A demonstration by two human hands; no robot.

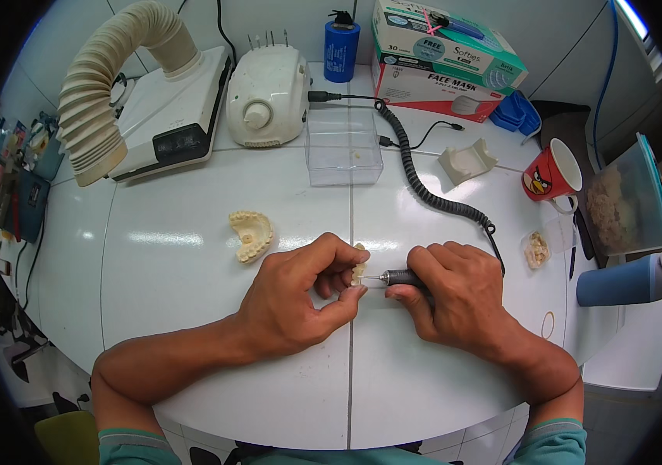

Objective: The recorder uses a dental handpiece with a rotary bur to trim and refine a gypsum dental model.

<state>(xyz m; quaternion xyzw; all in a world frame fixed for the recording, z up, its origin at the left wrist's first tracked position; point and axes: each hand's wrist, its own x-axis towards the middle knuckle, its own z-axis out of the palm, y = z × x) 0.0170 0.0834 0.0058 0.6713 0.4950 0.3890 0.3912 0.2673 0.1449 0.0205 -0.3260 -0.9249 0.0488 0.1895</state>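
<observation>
My left hand (304, 288) pinches a small cream dental bridge (359, 273) between thumb and forefinger, above the middle of the white table. My right hand (455, 291) is closed round the dark handpiece of a rotary dental drill (404, 278). Its thin metal bit points left and meets, or nearly meets, the bridge; I cannot tell whether it touches. Part of the bridge is hidden by my left fingers. Beyond my left hand lies a cream dental model (252, 235), a horseshoe-shaped arch of teeth.
A coiled black cord (416, 182) runs from the white drill control unit (269, 97) toward my right hand. A dust extractor (168, 116) with a ribbed hose stands back left. Behind are a clear plastic box (344, 159) and mask boxes (443, 66); a red mug (552, 172) and blue tumbler (624, 280) stand right.
</observation>
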